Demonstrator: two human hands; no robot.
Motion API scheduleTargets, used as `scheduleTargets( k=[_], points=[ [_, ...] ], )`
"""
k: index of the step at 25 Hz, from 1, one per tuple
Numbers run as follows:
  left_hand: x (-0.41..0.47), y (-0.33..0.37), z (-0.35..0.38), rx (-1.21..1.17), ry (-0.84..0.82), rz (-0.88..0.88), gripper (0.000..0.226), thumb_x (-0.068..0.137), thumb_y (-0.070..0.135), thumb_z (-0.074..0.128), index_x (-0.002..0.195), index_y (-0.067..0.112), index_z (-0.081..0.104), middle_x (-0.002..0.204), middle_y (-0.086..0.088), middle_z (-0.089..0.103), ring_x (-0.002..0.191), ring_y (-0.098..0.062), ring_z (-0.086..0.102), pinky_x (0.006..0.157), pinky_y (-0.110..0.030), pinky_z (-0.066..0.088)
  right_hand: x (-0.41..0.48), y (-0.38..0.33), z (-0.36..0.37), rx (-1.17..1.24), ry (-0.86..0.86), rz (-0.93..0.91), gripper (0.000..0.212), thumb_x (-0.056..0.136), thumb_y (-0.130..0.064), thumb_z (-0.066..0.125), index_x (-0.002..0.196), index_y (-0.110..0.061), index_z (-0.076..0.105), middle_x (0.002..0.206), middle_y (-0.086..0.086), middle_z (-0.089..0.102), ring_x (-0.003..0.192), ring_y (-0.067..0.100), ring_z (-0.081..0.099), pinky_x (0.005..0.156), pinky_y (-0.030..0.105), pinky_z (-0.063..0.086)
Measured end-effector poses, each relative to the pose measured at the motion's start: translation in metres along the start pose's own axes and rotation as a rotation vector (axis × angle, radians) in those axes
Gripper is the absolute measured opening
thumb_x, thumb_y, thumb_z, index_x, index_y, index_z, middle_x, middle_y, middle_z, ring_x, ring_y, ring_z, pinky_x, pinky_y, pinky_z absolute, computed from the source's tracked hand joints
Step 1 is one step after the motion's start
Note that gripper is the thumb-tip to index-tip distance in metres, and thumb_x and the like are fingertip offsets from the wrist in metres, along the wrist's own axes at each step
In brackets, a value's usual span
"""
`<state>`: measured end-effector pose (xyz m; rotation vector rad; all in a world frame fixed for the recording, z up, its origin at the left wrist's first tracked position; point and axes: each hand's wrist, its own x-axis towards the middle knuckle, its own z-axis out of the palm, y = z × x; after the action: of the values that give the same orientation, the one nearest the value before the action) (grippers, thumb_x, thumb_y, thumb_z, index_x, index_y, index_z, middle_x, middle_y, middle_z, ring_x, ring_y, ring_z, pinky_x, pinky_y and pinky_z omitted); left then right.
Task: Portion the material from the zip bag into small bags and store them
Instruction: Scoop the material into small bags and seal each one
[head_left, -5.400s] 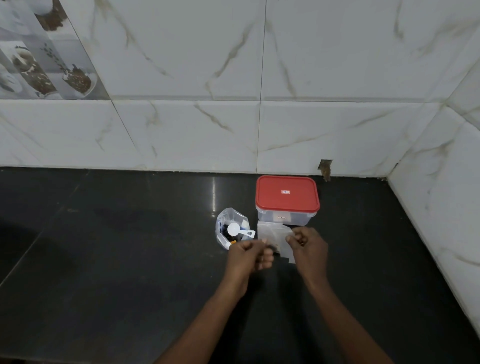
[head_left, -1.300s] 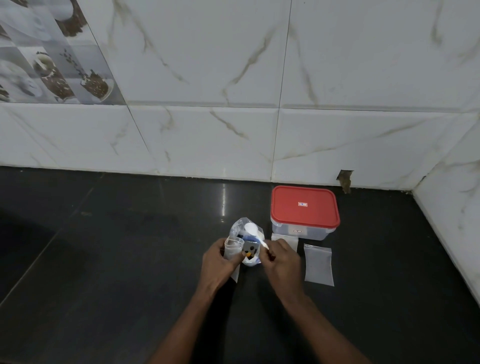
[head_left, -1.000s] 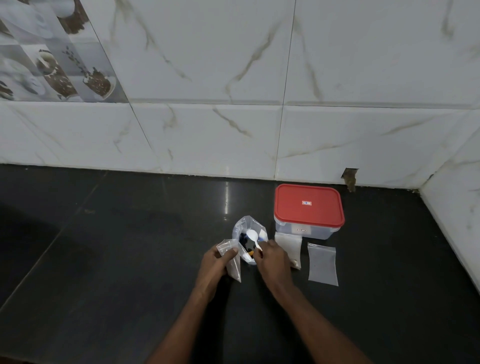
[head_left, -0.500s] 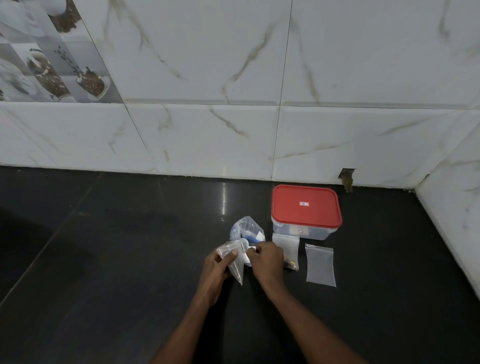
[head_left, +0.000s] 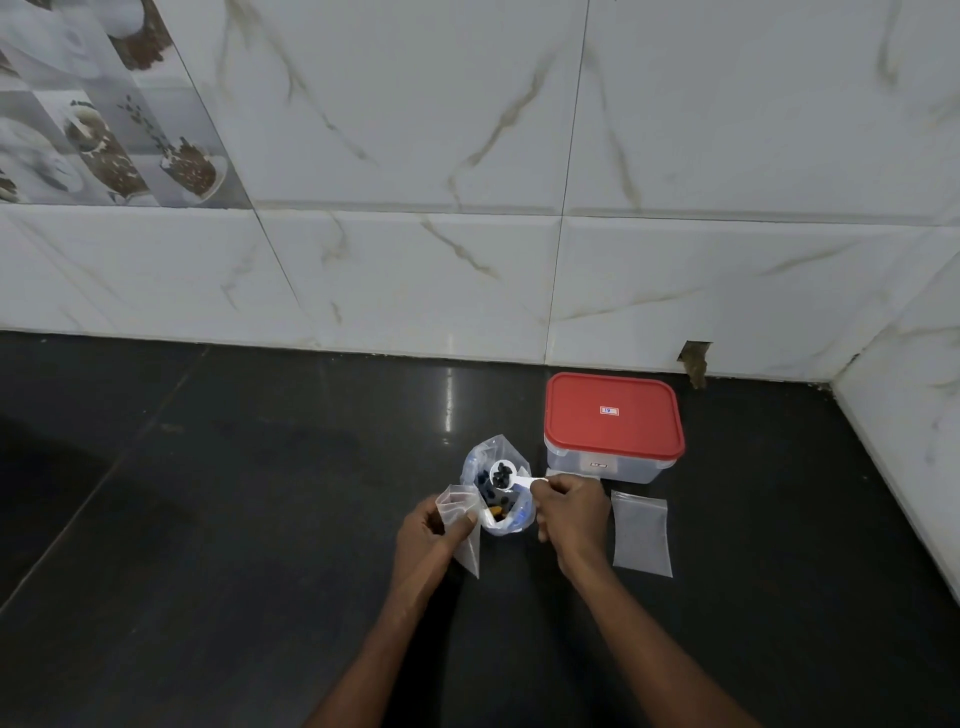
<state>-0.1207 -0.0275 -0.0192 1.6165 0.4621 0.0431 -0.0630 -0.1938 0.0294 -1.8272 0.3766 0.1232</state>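
An open clear zip bag (head_left: 511, 519) holding dark and orange pieces stands on the black counter (head_left: 234, 519). My right hand (head_left: 569, 512) pinches the handle of a white spoon (head_left: 503, 475); its bowl carries dark pieces and hovers above the zip bag's mouth. My left hand (head_left: 428, 530) holds a small clear bag (head_left: 460, 514) open, just left of the zip bag. Another small flat bag (head_left: 640, 532) lies on the counter to the right of my right hand.
A clear box with a red lid (head_left: 613, 415), shut, stands behind my right hand near the tiled wall (head_left: 467, 234). A side wall (head_left: 914, 415) closes the counter on the right. A further small bag is mostly hidden behind my right hand.
My right hand dipped the spoon into the zip bag and has lifted it out loaded with dark pieces. My left hand keeps holding the small bag beside it.
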Motion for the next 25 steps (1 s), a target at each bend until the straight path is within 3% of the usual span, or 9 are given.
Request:
scheduleTargets(
  k=[2,5,6,9,12,14,19,23,25],
  points=[
    [0.001,0.003,0.002,0.073,0.019,0.021,0.031,0.083,0.02,0.08,0.111,0.023,0.068,0.099,0.004,0.076,0.089,-0.002,0.072,0.071,-0.015,0.054,-0.01,-0.009,-0.007,0.026,-0.023,-0.086,0.019,0.085,-0.009,0.067,0.066,-0.005,0.069,0.048,0.007,0.058,0.035,0.013,0.048,0.038,0.024,0.042],
    [0.005,0.005,0.008,0.14,0.027,0.052,0.033,0.08,0.022,0.082,0.109,0.025,0.067,0.099,0.005,0.075,0.087,0.001,0.071,0.07,-0.015,0.054,-0.022,-0.014,-0.01,0.02,-0.029,-0.231,0.018,0.085,-0.011,0.067,0.067,-0.008,0.069,0.049,0.008,0.06,0.036,0.012,0.049,0.038,0.026,0.042],
    [0.006,0.005,0.009,0.144,0.027,0.056,0.033,0.079,0.022,0.082,0.109,0.024,0.067,0.099,0.004,0.075,0.087,-0.001,0.071,0.072,-0.017,0.054,-0.024,-0.012,-0.01,-0.045,-0.018,-0.334,0.017,0.084,-0.011,0.067,0.067,-0.008,0.068,0.051,0.006,0.06,0.039,0.008,0.049,0.04,0.026,0.043],
    [0.008,0.002,0.011,0.128,0.025,0.054,0.037,0.077,0.025,0.083,0.11,0.023,0.067,0.1,0.002,0.075,0.091,-0.008,0.072,0.08,-0.029,0.059,-0.031,0.006,-0.007,-0.382,-0.015,-0.808,0.001,0.08,-0.01,0.071,0.079,-0.011,0.07,0.071,-0.002,0.065,0.057,-0.005,0.049,0.056,0.007,0.039],
    [0.008,0.0,0.011,0.121,0.025,0.054,0.036,0.079,0.023,0.082,0.112,0.024,0.066,0.103,0.002,0.074,0.093,-0.01,0.072,0.082,-0.03,0.059,-0.031,0.03,-0.006,-0.67,-0.008,-1.155,0.015,0.085,-0.015,0.06,0.095,-0.012,0.07,0.087,0.002,0.067,0.07,0.005,0.062,0.057,0.02,0.053],
    [0.008,0.001,0.011,0.127,0.027,0.056,0.038,0.08,0.023,0.081,0.115,0.021,0.066,0.105,0.001,0.073,0.094,-0.011,0.071,0.081,-0.027,0.058,-0.03,0.036,-0.009,-0.701,0.05,-1.254,0.019,0.087,-0.018,0.055,0.097,-0.011,0.069,0.087,0.004,0.068,0.072,0.011,0.065,0.057,0.024,0.056],
    [0.009,0.002,0.011,0.116,0.033,0.06,0.039,0.08,0.022,0.082,0.115,0.019,0.067,0.104,0.001,0.075,0.093,-0.011,0.072,0.079,-0.025,0.057,-0.024,0.041,-0.011,-0.625,0.013,-1.2,0.021,0.089,-0.018,0.057,0.107,-0.01,0.066,0.091,0.004,0.067,0.075,0.012,0.065,0.061,0.024,0.055],
    [0.007,-0.001,0.008,0.087,0.008,0.037,0.036,0.082,0.023,0.08,0.116,0.023,0.068,0.102,0.004,0.077,0.092,-0.007,0.073,0.079,-0.025,0.058,-0.015,0.026,-0.008,-0.335,0.057,-0.661,0.005,0.084,-0.01,0.069,0.084,-0.012,0.073,0.071,-0.003,0.063,0.061,0.005,0.054,0.055,0.012,0.041],
    [0.003,-0.003,0.004,0.042,0.006,0.02,0.032,0.085,0.019,0.077,0.115,0.021,0.069,0.101,0.003,0.077,0.095,-0.011,0.073,0.08,-0.025,0.057,-0.006,0.025,-0.004,-0.406,-0.002,-0.507,0.009,0.086,-0.011,0.067,0.079,-0.011,0.072,0.07,0.001,0.064,0.061,0.008,0.054,0.055,0.017,0.041]
  ],
)
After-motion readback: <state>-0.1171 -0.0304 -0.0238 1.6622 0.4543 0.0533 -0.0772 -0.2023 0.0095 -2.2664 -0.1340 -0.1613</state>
